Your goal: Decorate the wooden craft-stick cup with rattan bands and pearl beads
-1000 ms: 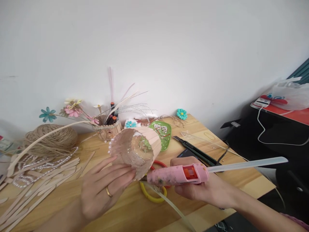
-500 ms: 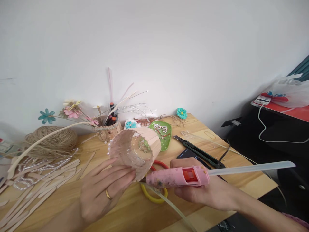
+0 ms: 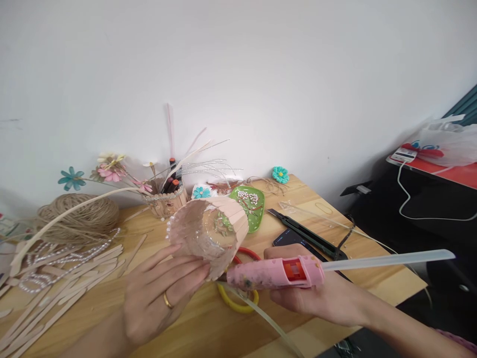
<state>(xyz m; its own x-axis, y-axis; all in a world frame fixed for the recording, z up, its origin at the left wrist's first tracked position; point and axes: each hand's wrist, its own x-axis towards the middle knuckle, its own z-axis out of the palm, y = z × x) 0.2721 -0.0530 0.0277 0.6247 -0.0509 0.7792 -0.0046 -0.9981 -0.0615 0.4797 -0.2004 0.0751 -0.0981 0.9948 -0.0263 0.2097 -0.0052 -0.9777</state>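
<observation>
The left hand (image 3: 156, 298) is cradling the stick-covered cup (image 3: 208, 233) above the desk (image 3: 208, 323), mouth tilted toward the pink glue gun (image 3: 274, 273), which the right hand (image 3: 316, 298) is gripping so the nozzle reaches its lower edge.

Over the second, glue gun (image 3: 275, 273) in right hand (image 3: 316, 293) dipped slightly, its nozzle edging toward stick-clad cup (image 3: 208, 232); cup in left hand (image 3: 156, 298) barely shifted left.

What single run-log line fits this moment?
left hand: holds stick-clad clear plastic cup | right hand: grips pink glue gun | nozzle at cup edge
</observation>
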